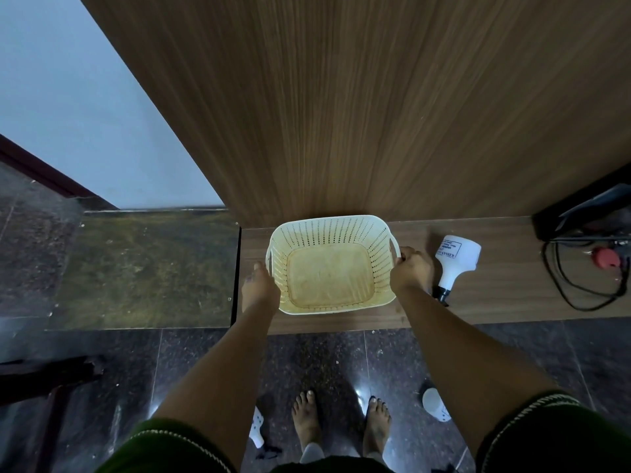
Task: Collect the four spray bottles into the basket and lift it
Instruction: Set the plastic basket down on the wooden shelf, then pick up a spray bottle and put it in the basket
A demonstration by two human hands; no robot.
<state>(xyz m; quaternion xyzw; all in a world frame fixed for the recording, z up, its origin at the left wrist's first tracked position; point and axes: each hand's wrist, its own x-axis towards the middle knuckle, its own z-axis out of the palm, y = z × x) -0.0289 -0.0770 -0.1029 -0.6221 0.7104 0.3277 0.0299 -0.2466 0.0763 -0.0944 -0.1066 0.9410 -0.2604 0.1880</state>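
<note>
Gripping the empty basket (pixel 329 268) by its side handles, both hands, left (pixel 259 288) and right (pixel 411 269), were closed on it atop the counter (pixel 495 302). One spray bottle (pixel 454 264) lay just beside; setting the basket level and near seemed wise before loading.

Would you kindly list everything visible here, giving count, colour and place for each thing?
basket: one, cream, empty, on the wooden ledge
spray bottle: one on the ledge, white with black nozzle, lying right of the basket
white bottle-like things on the floor: two, partly hidden, one by the left foot, one by the right
cables: black, with a red part, far right on the ledge
wooden ledge: one, brown
floor: dark, glossy tiles
left hand: on the basket's left side
right hand: gripping the right handle
feet: two, bare
</note>
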